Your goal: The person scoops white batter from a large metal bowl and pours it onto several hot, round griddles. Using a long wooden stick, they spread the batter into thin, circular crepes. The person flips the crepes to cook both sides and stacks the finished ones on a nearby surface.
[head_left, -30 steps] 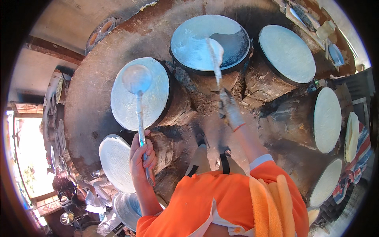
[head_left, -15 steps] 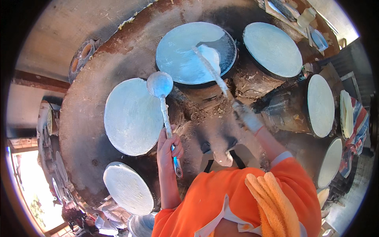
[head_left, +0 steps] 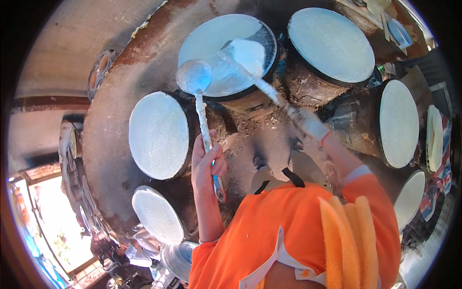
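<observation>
My left hand (head_left: 208,161) is closed around the whitish, crusted handle of a long ladle (head_left: 194,76). The ladle's round bowl points away from me, in front of the near left rim of the middle round griddle (head_left: 202,41). My right hand (head_left: 310,124), in a dirty pale glove, grips a batter-coated stick (head_left: 257,82) that reaches over that griddle. White batter covers most of the griddle, with a thicker bright patch (head_left: 248,55) by the stick's far end. A dark bare strip shows along the right. The shape of the stick's tip is hard to make out.
Other white-covered round griddles stand in an arc: left (head_left: 159,135), lower left (head_left: 158,215), upper right (head_left: 332,44), right (head_left: 399,124) and lower right (head_left: 409,200). Beyond the right one is a pale round stack (head_left: 434,138). A blue bowl (head_left: 399,33) lies at the far right.
The view has shifted, moving the griddles in the picture. The stick and bright batter patch are farther up on the middle griddle. The ladle's bowl now overlaps that griddle instead of the left one.
</observation>
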### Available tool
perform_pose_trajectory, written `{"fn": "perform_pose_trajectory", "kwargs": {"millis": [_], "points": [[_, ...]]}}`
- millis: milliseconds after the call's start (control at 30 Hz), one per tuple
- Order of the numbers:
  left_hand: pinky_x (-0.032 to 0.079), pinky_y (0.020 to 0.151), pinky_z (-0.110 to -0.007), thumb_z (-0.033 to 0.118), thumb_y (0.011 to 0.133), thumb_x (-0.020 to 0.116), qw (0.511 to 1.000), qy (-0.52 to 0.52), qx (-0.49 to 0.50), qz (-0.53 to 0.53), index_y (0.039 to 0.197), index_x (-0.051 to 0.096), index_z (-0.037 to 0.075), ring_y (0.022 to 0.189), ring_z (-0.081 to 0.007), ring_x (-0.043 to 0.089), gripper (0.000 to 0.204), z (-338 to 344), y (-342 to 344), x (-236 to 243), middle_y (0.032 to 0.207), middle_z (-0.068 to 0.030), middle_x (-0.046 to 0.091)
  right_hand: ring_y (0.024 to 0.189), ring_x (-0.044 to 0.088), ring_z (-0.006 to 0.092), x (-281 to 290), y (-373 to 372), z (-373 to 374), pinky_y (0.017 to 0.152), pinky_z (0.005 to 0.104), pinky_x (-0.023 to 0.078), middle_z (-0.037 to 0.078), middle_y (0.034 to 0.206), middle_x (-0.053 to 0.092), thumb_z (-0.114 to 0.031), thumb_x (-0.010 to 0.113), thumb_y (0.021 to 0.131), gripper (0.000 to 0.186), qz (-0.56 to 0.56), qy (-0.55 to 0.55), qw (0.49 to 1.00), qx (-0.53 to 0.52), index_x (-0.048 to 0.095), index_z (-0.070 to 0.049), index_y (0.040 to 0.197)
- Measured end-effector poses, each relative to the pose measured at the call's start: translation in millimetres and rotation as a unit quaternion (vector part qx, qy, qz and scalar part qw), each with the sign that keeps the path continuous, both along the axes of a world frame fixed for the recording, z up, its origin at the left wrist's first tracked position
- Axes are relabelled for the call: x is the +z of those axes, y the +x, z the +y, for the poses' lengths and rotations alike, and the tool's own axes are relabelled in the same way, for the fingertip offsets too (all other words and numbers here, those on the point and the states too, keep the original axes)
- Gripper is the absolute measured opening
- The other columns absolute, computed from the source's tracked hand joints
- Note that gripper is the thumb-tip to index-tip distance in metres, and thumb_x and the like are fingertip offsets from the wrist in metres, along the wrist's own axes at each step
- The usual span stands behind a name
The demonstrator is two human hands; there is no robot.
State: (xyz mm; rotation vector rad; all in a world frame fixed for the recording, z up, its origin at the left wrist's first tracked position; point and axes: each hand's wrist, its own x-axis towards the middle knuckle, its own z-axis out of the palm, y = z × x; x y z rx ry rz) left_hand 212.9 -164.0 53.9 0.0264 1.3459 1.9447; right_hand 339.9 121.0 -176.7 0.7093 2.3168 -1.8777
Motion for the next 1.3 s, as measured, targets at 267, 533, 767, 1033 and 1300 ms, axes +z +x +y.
{"fn": "perform_pose_trajectory", "kwargs": {"millis": [267,533,767,1033,1300], "points": [[0.027,0.033,-0.017,-0.002,0.081,0.047,0.999,0.000,-0.037,-0.012,0.120,0.038,0.001,0.038,-0.0026,0.029,0.041,47.6,-0.5,-7.4,0.066,0.0001,0.039,0.068,0.057,0.0100,53.3,2.2,28.1,0.055,0.0209,0.049,0.005,0.078,0.057,-0.019,0.045,0.093,0.030,-0.016,-0.048,0.999,-0.002,0.047,0.003,0.113],[0.026,0.033,-0.018,0.000,0.077,0.043,0.998,-0.043,-0.044,-0.009,0.119,0.038,0.000,0.037,-0.0037,0.028,0.042,69.7,-12.8,12.7,0.066,-0.0007,0.039,0.084,0.062,0.0270,74.7,-114.0,110.9,0.066,0.0337,0.051,0.018,0.096,0.061,-0.019,0.029,0.093,0.042,-0.149,0.524,0.833,0.093,0.033,-0.001,0.130],[0.028,0.034,-0.019,0.007,0.088,0.044,0.994,0.022,-0.093,-0.052,0.117,0.039,0.006,0.036,-0.0055,0.031,0.029,31.6,-56.0,1.0,0.066,-0.0034,0.044,0.074,0.060,0.0262,81.0,-108.3,12.7,0.065,0.0298,0.051,0.016,0.092,0.060,-0.014,0.045,0.089,0.028,0.101,0.475,0.874,-0.001,0.051,0.003,0.109],[0.029,0.033,-0.021,0.009,0.091,0.041,0.984,0.076,-0.134,-0.090,0.115,0.040,0.004,0.036,-0.0059,0.032,0.025,22.1,-81.6,-9.3,0.068,-0.0037,0.043,0.078,0.059,0.0174,63.0,-63.4,-24.0,0.062,0.0215,0.048,0.012,0.103,0.058,-0.006,0.041,0.090,0.033,-0.071,0.299,0.943,-0.125,0.045,0.004,0.122],[0.029,0.035,-0.018,0.012,0.093,0.038,0.993,0.059,-0.096,-0.044,0.118,0.041,0.001,0.040,-0.0032,0.031,0.027,28.6,-70.6,-7.8,0.071,-0.0021,0.041,0.073,0.057,0.0331,-15.7,-90.3,-39.1,0.062,0.0393,0.045,0.020,0.077,0.059,-0.023,0.046,0.090,0.029,0.099,0.186,0.953,-0.218,0.059,0.001,0.081]]}}
